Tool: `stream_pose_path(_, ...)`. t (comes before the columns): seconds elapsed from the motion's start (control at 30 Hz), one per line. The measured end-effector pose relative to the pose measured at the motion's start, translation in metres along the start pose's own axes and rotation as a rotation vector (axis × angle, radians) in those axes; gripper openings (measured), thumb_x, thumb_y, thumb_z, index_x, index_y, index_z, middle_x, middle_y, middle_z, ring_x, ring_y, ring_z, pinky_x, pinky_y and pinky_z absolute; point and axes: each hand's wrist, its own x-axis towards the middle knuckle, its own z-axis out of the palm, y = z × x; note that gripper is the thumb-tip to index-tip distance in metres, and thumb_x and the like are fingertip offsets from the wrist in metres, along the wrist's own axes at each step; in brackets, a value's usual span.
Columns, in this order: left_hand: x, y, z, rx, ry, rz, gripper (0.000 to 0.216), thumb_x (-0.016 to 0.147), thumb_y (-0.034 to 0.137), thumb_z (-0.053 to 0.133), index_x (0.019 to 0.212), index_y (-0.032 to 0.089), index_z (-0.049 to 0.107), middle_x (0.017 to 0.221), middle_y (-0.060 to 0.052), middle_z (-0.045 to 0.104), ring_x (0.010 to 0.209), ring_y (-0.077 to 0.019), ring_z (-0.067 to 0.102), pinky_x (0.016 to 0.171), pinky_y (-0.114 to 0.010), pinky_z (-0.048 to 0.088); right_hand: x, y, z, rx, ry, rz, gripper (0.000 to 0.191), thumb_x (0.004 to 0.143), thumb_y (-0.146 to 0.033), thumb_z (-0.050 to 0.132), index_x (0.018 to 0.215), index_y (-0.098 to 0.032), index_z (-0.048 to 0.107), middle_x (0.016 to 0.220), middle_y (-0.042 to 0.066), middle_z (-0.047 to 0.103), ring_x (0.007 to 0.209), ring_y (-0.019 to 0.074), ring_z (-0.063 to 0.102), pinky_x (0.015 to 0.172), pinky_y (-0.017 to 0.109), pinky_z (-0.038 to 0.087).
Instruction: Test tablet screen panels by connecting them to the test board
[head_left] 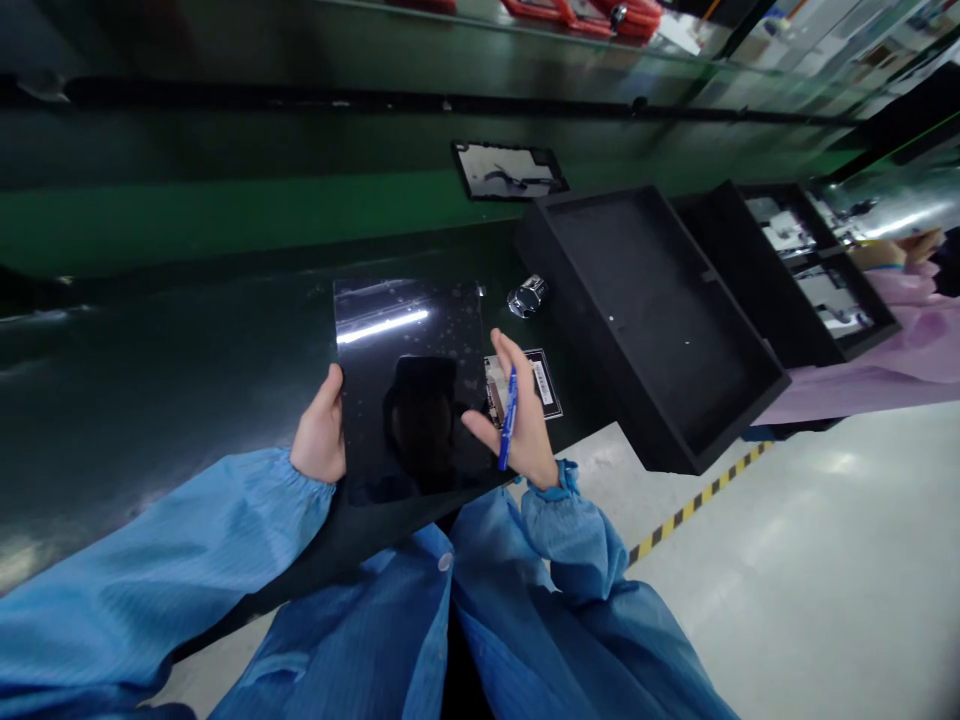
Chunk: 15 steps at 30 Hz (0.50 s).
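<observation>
I hold a glossy black tablet-like panel (409, 385) above the dark workbench. My left hand (321, 432) grips its left edge, thumb on the glass. My right hand (519, 412) rests against the panel's right edge with a blue pen (508, 417) clamped between its fingers; the thumb reaches onto the glass. A small part with a barcode label (541, 382) lies on the bench just behind my right hand.
A shiny metal cylinder (527, 296) lies on the bench beyond the panel. An empty black tray (660, 320) juts over the bench edge; a second tray (814, 265) holds parts. Another panel (508, 171) lies on the green conveyor. Another person's pink sleeve (911, 340) is at right.
</observation>
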Motion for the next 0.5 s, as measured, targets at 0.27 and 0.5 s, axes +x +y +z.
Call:
stream_pose_path(0.27, 0.006, -0.006, -0.006, 0.041, -0.047, 0.002, 0.049, 0.096, 0.057, 0.047, 0.127, 0.024, 0.066, 0.098, -0.007, 0.079, 0.102, -0.0319, 0.074, 0.086, -0.046, 0.062, -0.010, -0.020, 0.020, 0.095, -0.032, 0.123, 0.068, 0.104, -0.036, 0.037, 0.161, -0.037, 0.001, 0.170, -0.004, 0.017, 0.158, 0.0225, 0.015, 0.132, 0.052, 0.019)
stream_pose_path(0.5, 0.007, -0.008, -0.007, 0.071, -0.052, 0.063, 0.049, 0.098, 0.053, 0.044, 0.129, 0.022, 0.066, 0.105, -0.007, 0.079, 0.106, -0.0286, 0.073, 0.089, -0.042, 0.061, -0.011, -0.019, 0.026, 0.030, -0.006, 0.116, 0.099, 0.089, -0.044, 0.069, 0.161, -0.033, 0.001, 0.170, 0.004, 0.015, 0.158, 0.0318, 0.014, 0.130, 0.058, 0.019)
